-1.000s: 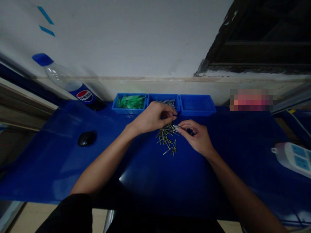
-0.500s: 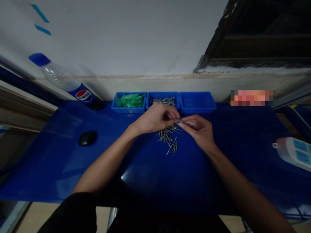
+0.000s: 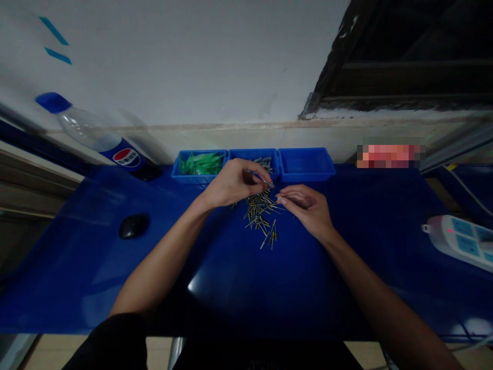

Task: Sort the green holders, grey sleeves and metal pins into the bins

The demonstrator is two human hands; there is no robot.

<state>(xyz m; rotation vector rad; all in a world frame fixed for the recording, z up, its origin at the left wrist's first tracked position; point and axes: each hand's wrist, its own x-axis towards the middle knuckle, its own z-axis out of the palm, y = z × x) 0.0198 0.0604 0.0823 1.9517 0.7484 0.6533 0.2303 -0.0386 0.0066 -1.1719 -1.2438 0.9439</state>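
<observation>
- Three blue bins stand side by side along the back of the surface (image 3: 239, 288), near the wall (image 3: 192, 61).
- The left bin (image 3: 194, 179) holds crumpled-looking green plastic pieces (image 3: 204, 164).
- The middle bin (image 3: 252, 152) holds short grey metal pieces (image 3: 265, 164); the left hand covers part of it.
- The right bin (image 3: 306, 176) shows its blue inner walls and floor.
- The left hand (image 3: 234, 182), just in front of the middle bin, has thumb and forefinger pinched together on a slender grey metal piece (image 3: 269, 184).
- The right hand (image 3: 308, 208) is near it, fingers curled and fingertips close to the thumb; whether anything is between them, I cannot tell.
- Below and between the hands lies a loose pile of thin brass-and-silver pins (image 3: 260, 210), with a few more pins slightly nearer the person.
- Left on the surface sit a black mouse (image 3: 133, 227) and, farther back, a blue-capped bottle (image 3: 98, 140) with dark liquid low inside.
- At the right is a white power strip (image 3: 464, 241) with a red light; behind it, a pixelated patch hides something.
- Two strips of blue tape (image 3: 54, 31) mark the wall, and a dark-framed window (image 3: 404, 72) fills the upper right.
</observation>
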